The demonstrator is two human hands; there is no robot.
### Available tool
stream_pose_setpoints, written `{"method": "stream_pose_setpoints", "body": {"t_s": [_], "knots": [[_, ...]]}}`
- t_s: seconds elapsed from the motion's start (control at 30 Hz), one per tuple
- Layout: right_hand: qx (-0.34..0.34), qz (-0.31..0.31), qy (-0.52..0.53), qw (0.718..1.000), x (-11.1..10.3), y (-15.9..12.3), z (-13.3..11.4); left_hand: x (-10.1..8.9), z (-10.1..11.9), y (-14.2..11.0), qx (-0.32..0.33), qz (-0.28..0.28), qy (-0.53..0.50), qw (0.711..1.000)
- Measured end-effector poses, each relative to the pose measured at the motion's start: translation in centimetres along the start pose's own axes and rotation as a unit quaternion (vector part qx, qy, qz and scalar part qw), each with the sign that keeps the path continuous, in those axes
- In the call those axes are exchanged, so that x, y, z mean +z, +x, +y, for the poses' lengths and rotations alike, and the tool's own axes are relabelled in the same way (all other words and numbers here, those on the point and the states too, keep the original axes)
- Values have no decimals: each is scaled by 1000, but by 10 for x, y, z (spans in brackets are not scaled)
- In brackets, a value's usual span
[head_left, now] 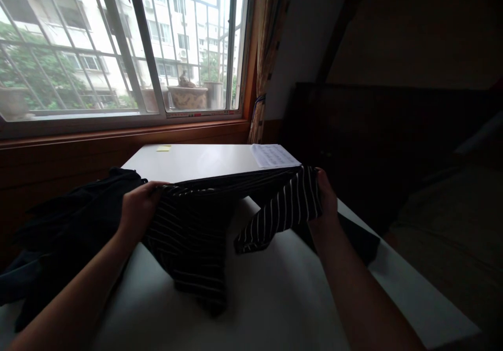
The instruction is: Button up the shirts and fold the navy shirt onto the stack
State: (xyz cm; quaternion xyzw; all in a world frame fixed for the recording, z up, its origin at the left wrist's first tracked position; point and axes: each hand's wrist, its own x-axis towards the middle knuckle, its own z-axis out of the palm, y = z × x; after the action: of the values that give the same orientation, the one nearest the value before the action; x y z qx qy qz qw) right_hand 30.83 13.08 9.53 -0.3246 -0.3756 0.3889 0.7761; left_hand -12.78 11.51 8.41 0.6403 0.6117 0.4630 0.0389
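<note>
A black garment with thin white stripes (196, 230) is stretched between my two hands above the white table (267, 293). Its exact kind is hard to make out in the dim light. My left hand (139, 207) is closed on its left end, where a wide striped part hangs down. At the other end my right hand (327, 196) grips the cloth, and a narrower striped piece (281, 209) droops toward the middle. The upper edge runs nearly straight from hand to hand. Some fingers of both hands are hidden by the fabric.
To the left lies a heap of dark clothes (74, 215). A dark folded cloth (359, 238) sits by the table's right edge, partly behind my right forearm. Printed paper (275, 155) and a yellow note (164, 147) are at the far end, below a barred window (188, 42).
</note>
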Motion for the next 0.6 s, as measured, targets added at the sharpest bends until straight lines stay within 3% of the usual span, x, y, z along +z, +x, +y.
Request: {"method": "stream_pose_setpoints", "body": {"t_s": [0.17, 0.33, 0.43, 0.53, 0.6], "knots": [[-26, -2, -46, 999, -17, 9, -11, -57, 11, 18, 16, 76, 89, 993], [-13, 26, -110, 994, -29, 21, -5, -79, 18, 19, 0, 78, 80, 994], [-25, 69, -166, 983, -38, 30, 2, -94, 20, 23, -12, 23, 5, 1000], [-50, 96, -269, 957, -49, 37, 12, -111, 21, 22, 11, -87, -66, 994], [-63, 105, -341, 932, -56, 40, 20, -111, 23, 6, 45, -154, -107, 981]]}}
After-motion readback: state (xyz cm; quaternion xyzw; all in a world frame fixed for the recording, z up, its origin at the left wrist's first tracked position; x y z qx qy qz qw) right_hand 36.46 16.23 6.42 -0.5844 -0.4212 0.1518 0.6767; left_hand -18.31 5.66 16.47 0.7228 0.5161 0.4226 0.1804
